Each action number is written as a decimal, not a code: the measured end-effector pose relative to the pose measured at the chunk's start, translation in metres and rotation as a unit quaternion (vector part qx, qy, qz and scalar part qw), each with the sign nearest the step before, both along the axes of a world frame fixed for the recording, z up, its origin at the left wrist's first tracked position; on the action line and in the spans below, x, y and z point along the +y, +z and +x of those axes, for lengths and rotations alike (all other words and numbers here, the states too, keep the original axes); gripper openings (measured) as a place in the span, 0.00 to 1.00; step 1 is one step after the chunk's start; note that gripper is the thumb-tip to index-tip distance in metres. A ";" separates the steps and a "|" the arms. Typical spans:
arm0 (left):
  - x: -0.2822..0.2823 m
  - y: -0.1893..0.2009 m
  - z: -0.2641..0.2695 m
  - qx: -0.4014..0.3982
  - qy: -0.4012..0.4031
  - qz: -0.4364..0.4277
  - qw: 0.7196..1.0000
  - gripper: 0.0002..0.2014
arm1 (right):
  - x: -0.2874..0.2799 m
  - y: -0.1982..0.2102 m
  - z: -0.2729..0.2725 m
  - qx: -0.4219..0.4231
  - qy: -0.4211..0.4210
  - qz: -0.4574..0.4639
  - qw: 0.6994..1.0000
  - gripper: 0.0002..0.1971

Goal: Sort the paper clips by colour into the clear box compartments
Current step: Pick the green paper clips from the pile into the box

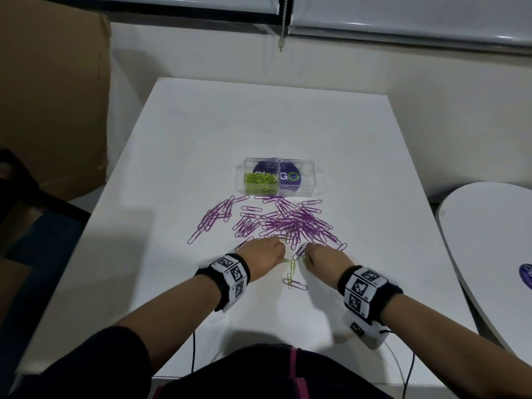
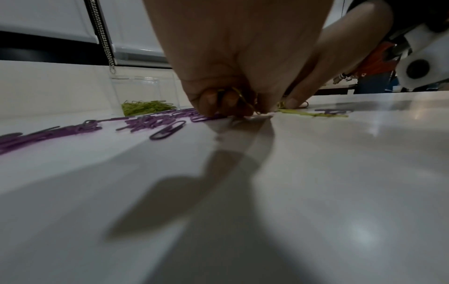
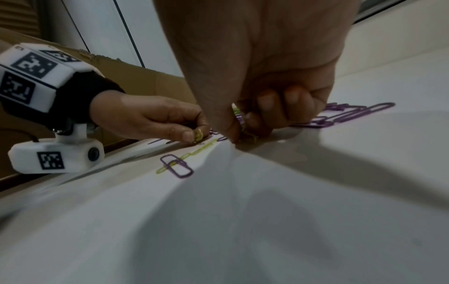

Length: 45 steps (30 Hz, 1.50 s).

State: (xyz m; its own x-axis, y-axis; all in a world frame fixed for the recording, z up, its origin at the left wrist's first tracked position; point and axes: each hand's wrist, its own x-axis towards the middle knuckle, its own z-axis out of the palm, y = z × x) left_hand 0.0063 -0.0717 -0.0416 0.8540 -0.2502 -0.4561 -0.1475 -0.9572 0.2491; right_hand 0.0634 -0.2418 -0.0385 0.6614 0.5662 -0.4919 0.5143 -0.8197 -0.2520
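The clear box (image 1: 305,189) stands mid-table; its left compartment holds green clips (image 1: 260,181), and its right one shows only a purple label. A pile of purple clips (image 1: 288,223) spreads in front of it. My left hand (image 1: 283,254) rests at the pile's near edge, curled round green clips (image 2: 239,96) and pinching one (image 3: 198,134) at the thumb. My right hand (image 1: 306,257) sits close beside it, fingers (image 3: 267,101) curled on a few green and purple clips (image 3: 239,115). A chain of green clips (image 1: 293,267) hooked to a purple clip (image 1: 296,284) lies between my hands.
A big cardboard box (image 1: 54,96) stands left of the white table (image 1: 201,125). A round white tabletop (image 1: 489,254) lies at the right, and a blind chain (image 1: 283,24) hangs at the back. Sensor cables (image 1: 193,352) drop over the table's near edge.
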 end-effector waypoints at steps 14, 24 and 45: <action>0.022 0.006 0.000 0.008 0.208 -0.231 0.950 0.11 | -0.005 0.007 0.018 0.230 -0.192 0.193 0.934 0.14; 0.038 0.005 -0.007 0.027 0.231 -0.243 0.942 0.15 | 0.020 0.002 -0.007 0.010 -0.032 0.026 0.999 0.13; 0.033 0.003 -0.017 0.051 0.134 -0.073 0.987 0.12 | -0.006 0.010 -0.018 0.061 0.040 0.025 0.997 0.16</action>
State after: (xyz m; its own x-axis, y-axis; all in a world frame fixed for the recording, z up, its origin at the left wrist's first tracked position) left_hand -0.0106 -0.0387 -0.0391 0.8495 -0.0905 -0.5197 0.1396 -0.9115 0.3869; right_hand 0.0451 -0.2481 -0.0284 0.5505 0.6406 -0.5352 0.5411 -0.7621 -0.3557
